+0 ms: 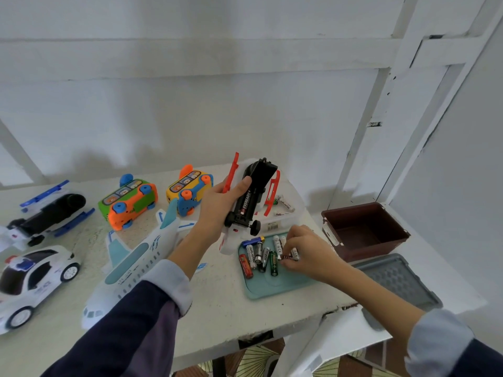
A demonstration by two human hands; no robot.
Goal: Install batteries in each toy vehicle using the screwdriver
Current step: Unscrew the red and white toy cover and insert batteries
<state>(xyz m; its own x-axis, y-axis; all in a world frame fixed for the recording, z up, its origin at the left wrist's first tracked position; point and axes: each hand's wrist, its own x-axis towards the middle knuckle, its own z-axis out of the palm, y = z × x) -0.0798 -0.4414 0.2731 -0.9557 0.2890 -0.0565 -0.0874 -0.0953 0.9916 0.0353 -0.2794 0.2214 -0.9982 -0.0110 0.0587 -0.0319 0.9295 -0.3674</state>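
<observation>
The toy vehicle (249, 202), a white one with red side rails, is held upside down in the air above the far right part of the worktop (217, 303), and 1 black battery already sits in its open belly. The left hand (217, 210) grips it around the middle with the thumb on top. The right hand (304, 254) reaches down into the teal tray (272, 291) near the right edge, and its fingertips pinch 1 battery from the loose pile of batteries (258, 257). That battery could slip out and roll off the tray, because the pinch is only at the tips. It could also go in the wrong way round, so the toy would not run. The toy is tilted, so I think the battery inside could slide out too. The worktop is white and a bit rough, chipped at the front edge. A white plane (136, 257) lies in the middle, a police car (32, 278) at the left edge, 2 bright buses (128, 202) near the back, and a blue and black toy (49, 210) at the back left. A brown bin (364, 229) and a grey lid (394, 278) sit at the right. The wall behind is white. I cannot see a screwdriver.
</observation>
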